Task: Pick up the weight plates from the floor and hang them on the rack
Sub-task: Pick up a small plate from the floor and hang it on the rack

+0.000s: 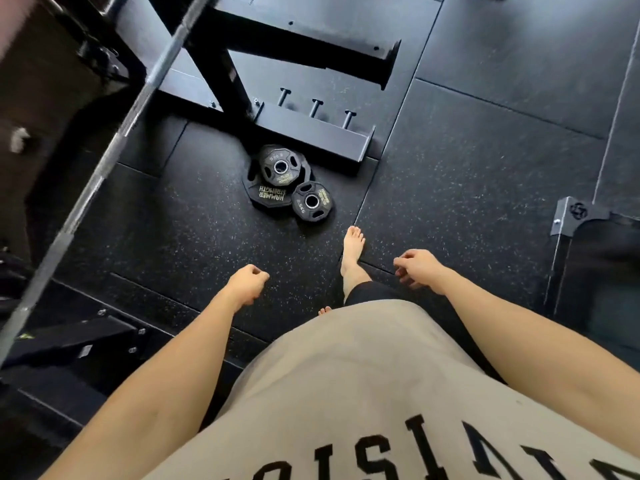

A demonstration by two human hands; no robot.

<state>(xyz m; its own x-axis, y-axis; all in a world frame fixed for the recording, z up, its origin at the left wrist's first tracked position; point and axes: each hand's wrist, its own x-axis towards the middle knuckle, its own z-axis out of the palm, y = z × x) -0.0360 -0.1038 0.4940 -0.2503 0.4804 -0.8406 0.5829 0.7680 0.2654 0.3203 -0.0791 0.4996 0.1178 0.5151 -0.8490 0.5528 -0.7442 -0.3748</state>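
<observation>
Three black weight plates lie in a pile on the dark rubber floor. A large plate [266, 197] is at the bottom, a mid-sized plate [279, 166] lies on top of it, and a small plate [312, 201] rests at its right edge. Just behind them stands the black rack base [311, 133] with three short upright pegs [316, 107], all bare. My left hand [246, 285] and my right hand [417, 268] hang well short of the pile, fingers loosely curled, holding nothing.
A steel barbell [104, 164] runs diagonally across the left side above the floor. Black bench and rack frames [72, 341] fill the lower left. A metal bracket [575, 214] and frame stand at the right. My bare foot [351, 252] is on the floor near the plates.
</observation>
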